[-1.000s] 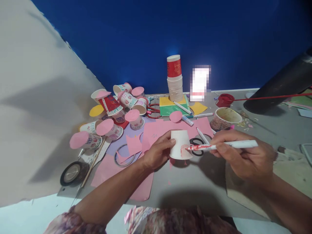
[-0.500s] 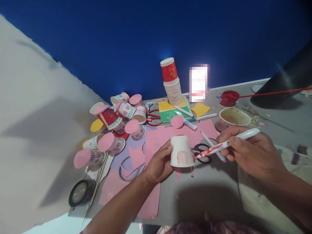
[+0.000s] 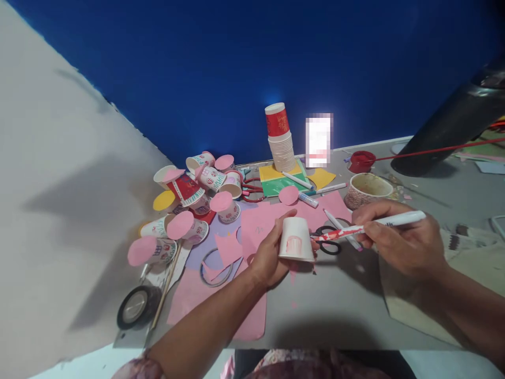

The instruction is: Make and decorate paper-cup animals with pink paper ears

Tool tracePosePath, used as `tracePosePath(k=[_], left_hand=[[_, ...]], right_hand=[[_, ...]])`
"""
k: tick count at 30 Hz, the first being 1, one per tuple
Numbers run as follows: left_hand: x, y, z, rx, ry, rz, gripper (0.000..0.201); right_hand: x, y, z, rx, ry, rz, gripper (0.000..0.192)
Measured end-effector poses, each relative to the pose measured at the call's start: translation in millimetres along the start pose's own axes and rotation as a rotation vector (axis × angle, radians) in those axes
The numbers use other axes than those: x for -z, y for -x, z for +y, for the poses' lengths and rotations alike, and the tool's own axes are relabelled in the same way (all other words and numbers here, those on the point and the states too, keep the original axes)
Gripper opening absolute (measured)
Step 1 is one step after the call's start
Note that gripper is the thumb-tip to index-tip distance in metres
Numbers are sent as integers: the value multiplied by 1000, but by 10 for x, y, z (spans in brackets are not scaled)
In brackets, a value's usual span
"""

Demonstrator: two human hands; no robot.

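A white paper cup (image 3: pixel 296 229), turned upside down, rests in my left hand (image 3: pixel 272 256), whose fingers wrap its left side and underside. On its front is a pale red arch-shaped drawing with upright strokes. My right hand (image 3: pixel 398 242) grips a red-and-white marker (image 3: pixel 379 223) like a pen, its tip pointing left, close to the cup's right edge; whether it touches I cannot tell. Black-handled scissors (image 3: pixel 329 239) lie behind the marker tip. Pink paper (image 3: pixel 252 226) spreads under and behind the cup.
Several decorated paper cups with pink discs (image 3: pixel 223 202) crowd the left. A cup stack (image 3: pixel 282 147) stands at the back on coloured packets. A bowl (image 3: pixel 366 189), a red pot (image 3: pixel 362 161) and a dark cylinder (image 3: pixel 445 126) are right. Black tape (image 3: pixel 136 308) lies front left.
The view has shifted slightly. My left hand has turned the cup a little, and my left fingertips now show above its rim. The marker stays in my right hand, lying flatter.
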State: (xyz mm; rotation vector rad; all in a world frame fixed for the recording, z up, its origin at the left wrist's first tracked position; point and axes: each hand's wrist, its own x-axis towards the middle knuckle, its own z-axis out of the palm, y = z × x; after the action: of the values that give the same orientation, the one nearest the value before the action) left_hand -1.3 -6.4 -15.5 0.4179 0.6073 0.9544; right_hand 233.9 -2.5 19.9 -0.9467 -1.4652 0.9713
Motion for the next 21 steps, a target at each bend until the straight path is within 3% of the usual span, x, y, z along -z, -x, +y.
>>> tracePosePath(k=[3,9,15,21], left_hand=[[-21,2,-36,-26,-30,17,69],[-82,17,-53,-63,-56,78,68],[-94,4,-75,-92,-56,150,63],[-148,12,-72,-93,-45,180,60]], right_hand=[[-28,12,-48,99,134,30,7],[-129,16,-135,314,290,-63,10],[-157,33,-186,373,316,-130,12],[-172,36,-202,364,364,-105,13]])
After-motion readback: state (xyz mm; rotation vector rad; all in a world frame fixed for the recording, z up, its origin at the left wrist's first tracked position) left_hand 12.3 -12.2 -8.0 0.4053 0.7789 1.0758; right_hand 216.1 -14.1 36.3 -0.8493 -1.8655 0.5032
